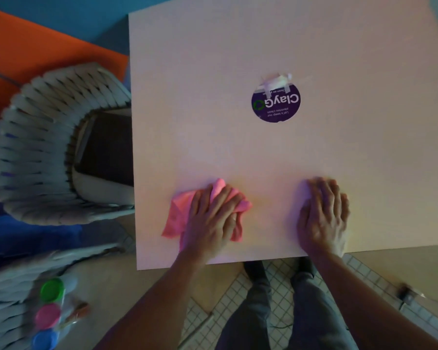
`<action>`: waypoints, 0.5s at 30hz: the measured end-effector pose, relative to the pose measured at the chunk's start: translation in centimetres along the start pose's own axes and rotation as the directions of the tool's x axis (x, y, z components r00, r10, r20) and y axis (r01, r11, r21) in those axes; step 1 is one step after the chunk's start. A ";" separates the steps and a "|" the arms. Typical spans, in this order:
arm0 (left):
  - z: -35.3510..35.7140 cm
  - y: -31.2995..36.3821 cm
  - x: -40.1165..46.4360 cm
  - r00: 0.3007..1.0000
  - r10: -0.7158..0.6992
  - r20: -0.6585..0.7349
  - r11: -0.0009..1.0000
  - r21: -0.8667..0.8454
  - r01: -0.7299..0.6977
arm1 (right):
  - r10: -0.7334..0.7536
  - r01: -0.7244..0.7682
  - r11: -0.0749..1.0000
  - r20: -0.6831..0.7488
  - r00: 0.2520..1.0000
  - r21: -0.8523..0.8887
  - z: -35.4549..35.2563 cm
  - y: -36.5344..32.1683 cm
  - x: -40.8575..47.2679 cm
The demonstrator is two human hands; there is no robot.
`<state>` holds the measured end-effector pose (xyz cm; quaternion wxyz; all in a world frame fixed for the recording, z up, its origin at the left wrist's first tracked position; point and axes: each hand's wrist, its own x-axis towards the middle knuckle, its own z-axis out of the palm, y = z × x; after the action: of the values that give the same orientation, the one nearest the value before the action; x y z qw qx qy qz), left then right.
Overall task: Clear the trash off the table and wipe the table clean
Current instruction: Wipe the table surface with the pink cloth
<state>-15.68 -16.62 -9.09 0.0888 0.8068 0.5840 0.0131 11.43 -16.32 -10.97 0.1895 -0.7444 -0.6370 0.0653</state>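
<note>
- Pale tiled flooring is showing at the bottom, with orange and blue mats lying at the far left, their edges cut off by the picture's border.
- Three blurred round lids, green, pink and blue, are sitting at the lower left; what they belong to is too smeared to tell.
- A woven grey chair is standing just beside the table's left edge, its dark seat partly tucked under the tabletop.
- The white table is filling the middle, its far and right edges running out of view.
- The left hand is lying flat, fingers spread and unclenched, pressing down on a pink cloth near the table's near edge; much of the cloth is hidden under the palm.
- A round purple sticker reading "ClayGo" upside down is sitting well beyond the hands, crumpled tape covering its far edge and its small print hard to read.
- The right hand is resting palm down, fingers extended, grasping nothing visible; a pale blur at its edges is too unclear to name.
- Dark trousers and shoes are showing below the table edge.
</note>
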 end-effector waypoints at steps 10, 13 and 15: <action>0.6 5.7 11.4 0.961 -0.249 -0.120 0.968 -0.049 0.245 | 0.005 -0.005 1.000 -0.007 1.000 -0.014 0.1 0.0 0.1; 1.5 10.2 10.2 0.991 -0.095 -0.092 0.992 -0.094 0.086 | 0.004 -0.004 1.000 0.006 1.000 -0.018 0.2 0.1 0.0; 1.8 12.0 8.4 0.998 -0.033 -0.058 0.994 -0.102 0.027 | 0.004 -0.003 1.000 0.018 1.000 -0.031 0.3 0.4 -0.1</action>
<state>-1.48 -12.54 -9.62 0.1124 0.7917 0.5969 0.0656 11.64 -16.41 -11.41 0.1720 -0.7477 -0.6383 0.0626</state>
